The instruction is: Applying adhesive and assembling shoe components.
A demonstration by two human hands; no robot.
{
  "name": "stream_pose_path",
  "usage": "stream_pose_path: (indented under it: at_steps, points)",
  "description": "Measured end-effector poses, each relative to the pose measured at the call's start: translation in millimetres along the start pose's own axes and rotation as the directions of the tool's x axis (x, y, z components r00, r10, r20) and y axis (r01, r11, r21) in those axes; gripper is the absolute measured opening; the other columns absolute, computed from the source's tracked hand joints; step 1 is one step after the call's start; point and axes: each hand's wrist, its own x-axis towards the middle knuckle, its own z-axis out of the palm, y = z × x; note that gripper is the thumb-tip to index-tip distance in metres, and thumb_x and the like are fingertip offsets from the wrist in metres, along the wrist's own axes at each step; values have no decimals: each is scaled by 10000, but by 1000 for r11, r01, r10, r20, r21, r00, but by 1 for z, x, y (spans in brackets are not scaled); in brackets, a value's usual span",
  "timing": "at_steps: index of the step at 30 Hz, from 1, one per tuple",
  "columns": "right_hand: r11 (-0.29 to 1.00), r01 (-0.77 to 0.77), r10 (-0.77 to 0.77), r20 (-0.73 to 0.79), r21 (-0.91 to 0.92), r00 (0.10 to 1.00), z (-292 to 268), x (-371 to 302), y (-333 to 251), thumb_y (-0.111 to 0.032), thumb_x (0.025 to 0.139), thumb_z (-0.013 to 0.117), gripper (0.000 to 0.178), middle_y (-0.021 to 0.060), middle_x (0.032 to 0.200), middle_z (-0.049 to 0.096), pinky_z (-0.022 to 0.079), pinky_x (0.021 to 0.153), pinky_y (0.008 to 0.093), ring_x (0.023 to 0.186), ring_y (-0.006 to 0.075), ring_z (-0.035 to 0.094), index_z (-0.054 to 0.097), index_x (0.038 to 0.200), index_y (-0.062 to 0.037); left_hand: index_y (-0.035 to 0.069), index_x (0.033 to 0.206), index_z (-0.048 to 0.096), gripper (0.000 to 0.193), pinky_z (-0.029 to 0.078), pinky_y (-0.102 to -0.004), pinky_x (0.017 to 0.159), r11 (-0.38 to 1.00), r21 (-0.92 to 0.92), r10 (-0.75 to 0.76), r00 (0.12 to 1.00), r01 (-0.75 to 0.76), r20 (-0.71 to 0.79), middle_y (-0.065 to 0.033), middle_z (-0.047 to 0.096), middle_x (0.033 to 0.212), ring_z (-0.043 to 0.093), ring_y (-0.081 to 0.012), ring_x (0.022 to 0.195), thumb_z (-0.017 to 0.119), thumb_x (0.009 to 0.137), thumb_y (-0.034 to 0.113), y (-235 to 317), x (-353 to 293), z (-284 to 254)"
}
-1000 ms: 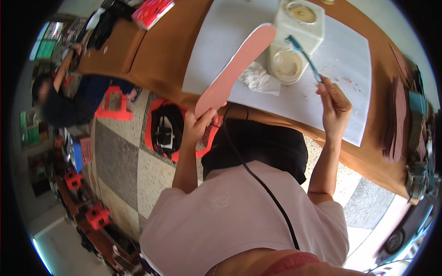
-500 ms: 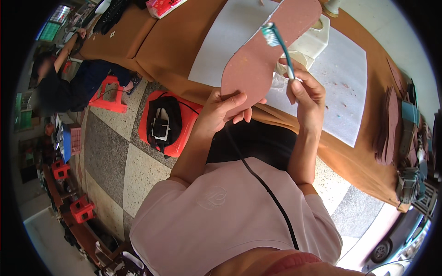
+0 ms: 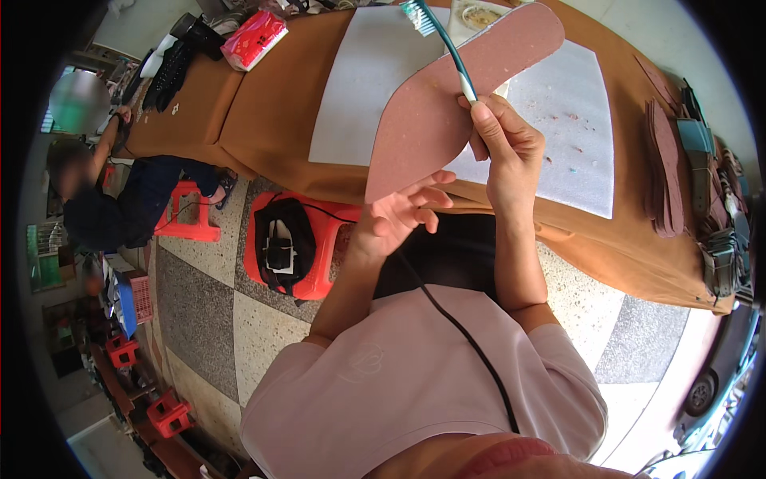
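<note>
My right hand (image 3: 513,142) pinches the white-and-green handle of a toothbrush (image 3: 452,49) between thumb and fingers, bristles up and to the left. Its fingers also seem to grip the edge of a reddish-brown sole-shaped sheet (image 3: 431,108), probably an insole, tilted above the table behind the brush. A small brown piece shows beside those fingers; whether it belongs to the same sheet I cannot tell. My left hand (image 3: 403,217) is open, palm up and fingers apart, just below the sheet's lower end. Whether it touches the sheet is unclear.
A white mat (image 3: 570,152) with small crumbs lies on the brown-covered table (image 3: 271,104). A pale container (image 3: 479,14) stands behind the sheet. Stacked brown soles (image 3: 662,172) are at the right. A black bag (image 3: 283,247) sits on a red stool (image 3: 323,263); another person (image 3: 104,203) sits at far left.
My left hand has let go of the sheet's lower end and opened. My right hand has moved onto the sheet's edge with the toothbrush, whose head is now higher and further left.
</note>
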Motion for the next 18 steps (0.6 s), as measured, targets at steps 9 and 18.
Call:
stream_pose_path:
  at_steps: [9,18]
  points:
    - [991,102,-101,15,-87,995,7,2,-7,-103,800,538,178,-3,646,455,252,427,174,475,38,338,590,858,57,-1,1056,428,460,438,-283,599,965,180,223,959,-191,-177,-133,540,864,532,-188,761,539,779,349,-10,39,21]
    - [966,259,-260,-34,-18,965,-23,-2,0,-24,750,561,163,156,953,557,343,427,172,516,53,445,598,899,31,31,693,536,252,360,-241,464,949,79,299,801,-304,-518,-70,527,574,465,-136,496,463,815,239,28,62,37]
